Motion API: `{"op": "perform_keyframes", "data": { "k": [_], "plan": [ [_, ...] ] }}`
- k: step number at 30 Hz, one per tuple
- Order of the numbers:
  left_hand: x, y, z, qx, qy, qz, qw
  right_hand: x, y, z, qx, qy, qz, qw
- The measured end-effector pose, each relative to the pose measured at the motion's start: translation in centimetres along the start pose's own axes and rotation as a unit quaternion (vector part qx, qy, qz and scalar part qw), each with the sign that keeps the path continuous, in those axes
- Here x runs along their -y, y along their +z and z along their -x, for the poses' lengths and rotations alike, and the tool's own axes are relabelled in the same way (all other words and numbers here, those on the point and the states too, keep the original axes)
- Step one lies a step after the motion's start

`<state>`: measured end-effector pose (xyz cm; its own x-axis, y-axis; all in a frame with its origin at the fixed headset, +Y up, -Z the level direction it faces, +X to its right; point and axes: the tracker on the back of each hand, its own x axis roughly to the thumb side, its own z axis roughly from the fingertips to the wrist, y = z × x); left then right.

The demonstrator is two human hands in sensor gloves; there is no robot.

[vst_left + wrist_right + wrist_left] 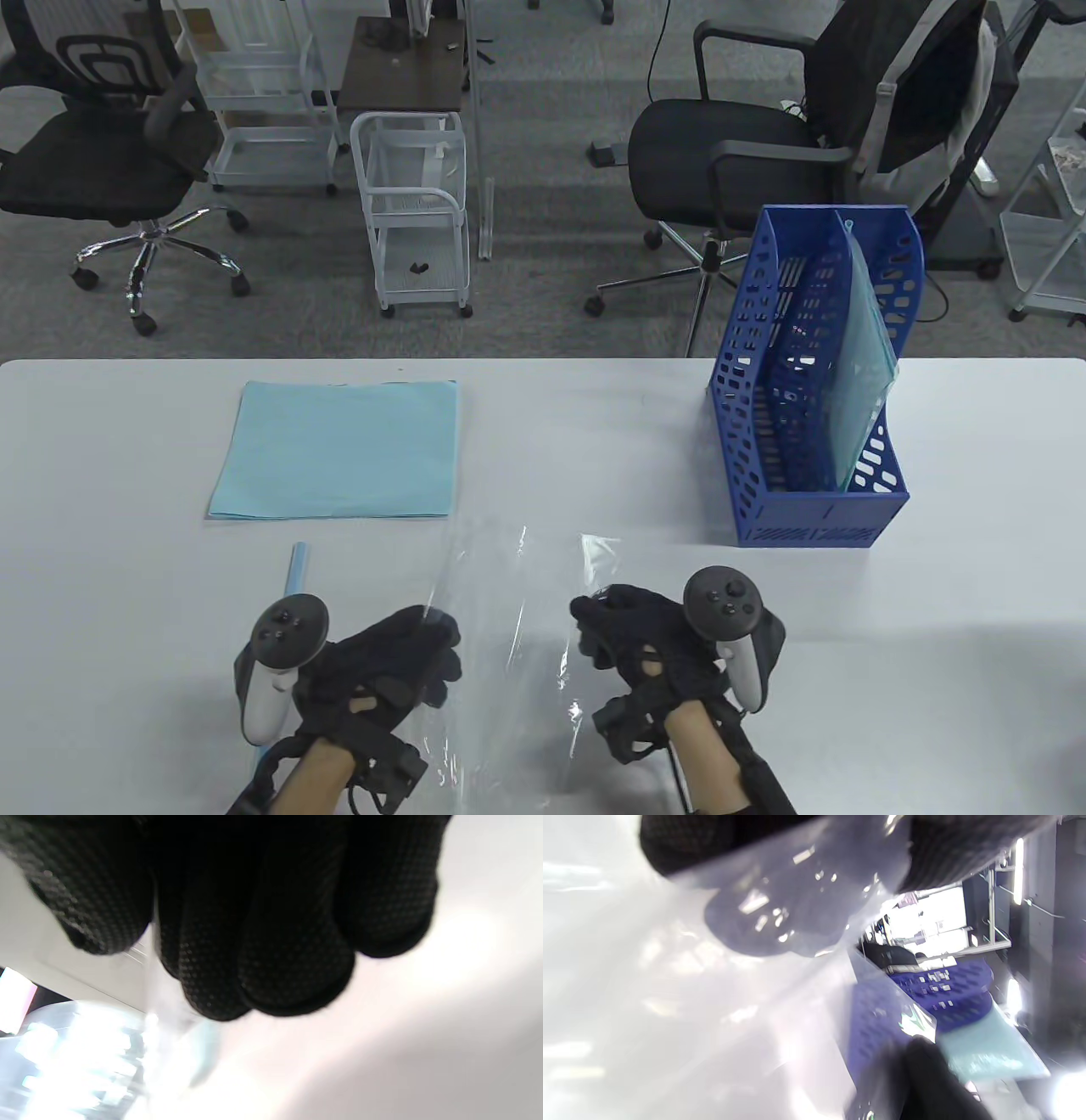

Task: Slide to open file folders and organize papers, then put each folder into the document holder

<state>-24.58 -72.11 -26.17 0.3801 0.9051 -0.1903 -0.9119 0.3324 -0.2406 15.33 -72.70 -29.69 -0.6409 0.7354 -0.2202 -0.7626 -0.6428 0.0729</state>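
Near edge of the white table (127, 526): a clear plastic folder (509, 645) lying flat between the two gloved hands. Left hand (382, 671) resting on the folder's left side, fingers curled over its edge, apparently gripping the sheet; in the left wrist view, plastic (780, 899) draped across the gloved fingers (941, 849). Right hand (653, 649) at the folder's right edge, fingers bent and bunched together against the plastic; whether pinching it or only pressing on it, cannot tell. Right wrist view filled by dark fingertips (292, 976) packed side by side, a shiny bit of plastic just left of them.

Just left of the left hand, a pale blue slide bar (297, 573) on the table, partly hidden under the tracker. Farther back on the left, a stack of light blue paper (339, 450), flat and well apart from the folder. Far right, a blue document holder (814, 509) with two slots; a greenish folder (865, 373) standing tilted in the right slot.
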Motion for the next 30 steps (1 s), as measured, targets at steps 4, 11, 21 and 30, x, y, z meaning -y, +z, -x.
{"op": "perform_keyframes", "data": {
  "k": [4, 11, 21, 30],
  "plan": [
    [-4.1, 0.4, 0.8, -0.067, -0.082, -0.06, 0.993, 3.1, -0.6, 2.5, -0.051, 0.088, 0.092, 0.991],
    [-6.1, -0.7, 3.4, -0.176, -0.151, -0.068, 0.97, 3.1, -1.6, 3.6, -0.061, 0.149, 0.146, 0.976],
    [-4.9, -1.7, 4.0, -0.217, -0.238, -0.106, 0.941, 0.6, -3.2, 4.0, -0.066, 0.21, 0.142, 0.965],
    [-5.6, -1.4, 4.3, -0.243, -0.232, -0.091, 0.937, -0.3, -3.4, 3.7, -0.06, 0.235, 0.149, 0.959]
  ]
}}
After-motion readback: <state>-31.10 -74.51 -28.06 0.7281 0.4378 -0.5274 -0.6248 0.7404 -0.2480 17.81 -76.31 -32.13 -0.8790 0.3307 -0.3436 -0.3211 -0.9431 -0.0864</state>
